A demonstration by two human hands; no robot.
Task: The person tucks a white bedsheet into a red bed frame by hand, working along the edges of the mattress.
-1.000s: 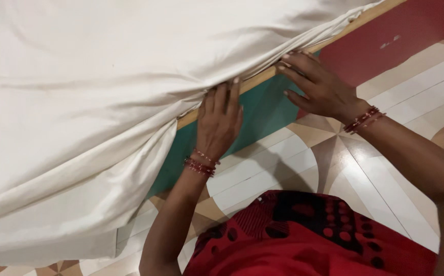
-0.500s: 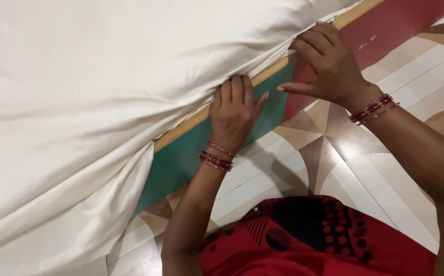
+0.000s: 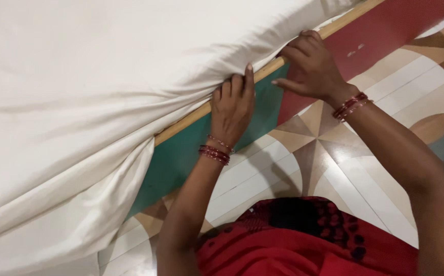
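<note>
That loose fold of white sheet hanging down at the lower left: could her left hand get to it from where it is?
Probably yes: the left hand presses the white sheet at the bed's wooden edge, and nothing lies between.

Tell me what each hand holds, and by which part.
Both the left hand and right hand press the white sheet at its edge along the wooden rail.

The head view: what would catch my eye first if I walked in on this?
A big white sheet fills the upper left, hanging loose at the lower left. At its edge the left hand and right hand, both with red bangles, press fingers in along a wooden rail. Below the rail run a green panel and a red panel, above a patterned tile floor.
</note>
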